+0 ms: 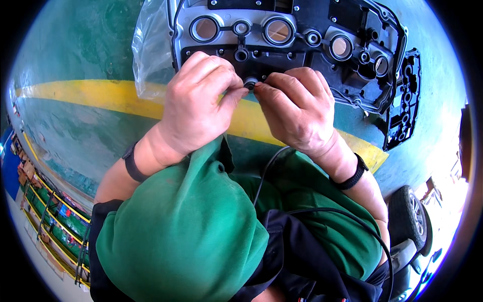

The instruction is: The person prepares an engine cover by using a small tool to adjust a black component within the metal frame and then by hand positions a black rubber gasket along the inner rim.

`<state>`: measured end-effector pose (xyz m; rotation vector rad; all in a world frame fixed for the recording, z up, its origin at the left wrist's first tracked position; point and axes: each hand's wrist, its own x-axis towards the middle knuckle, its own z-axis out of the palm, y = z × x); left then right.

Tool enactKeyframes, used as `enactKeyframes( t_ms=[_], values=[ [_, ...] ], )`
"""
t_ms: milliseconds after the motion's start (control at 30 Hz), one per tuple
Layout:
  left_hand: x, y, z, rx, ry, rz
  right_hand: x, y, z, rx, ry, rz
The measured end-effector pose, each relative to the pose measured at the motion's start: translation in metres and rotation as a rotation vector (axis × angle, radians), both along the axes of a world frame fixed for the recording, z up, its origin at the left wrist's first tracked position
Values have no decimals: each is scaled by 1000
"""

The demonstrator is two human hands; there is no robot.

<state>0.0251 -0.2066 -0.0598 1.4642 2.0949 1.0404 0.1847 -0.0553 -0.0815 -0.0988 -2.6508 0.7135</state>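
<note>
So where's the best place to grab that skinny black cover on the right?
I'd hold the skinny black cover by its outer long edge, coming from the right. That edge looks free, while its other side sits close beside the big grey-and-black cover, probably leaving less room.

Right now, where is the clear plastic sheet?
The clear plastic sheet is at the upper left of the head view, along the left edge of the black-grey cover, near the left hand.
</note>
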Motion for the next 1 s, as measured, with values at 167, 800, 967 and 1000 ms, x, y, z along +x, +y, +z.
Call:
enactKeyframes(
  t_ms=[167,800,967,1000],
  values=[
    [1,3,2,9,-2,22,-1,-3,8,-30,-56,-32],
    [-4,28,4,56,90,-239,40,8,29,-1779,-584,-696],
    [5,31,1,120,109,-282,45,8,24,-1708,-571,-661],
    [5,32,0,124,96,-293,47,7,20,-1709,-570,-665]
  ],
)
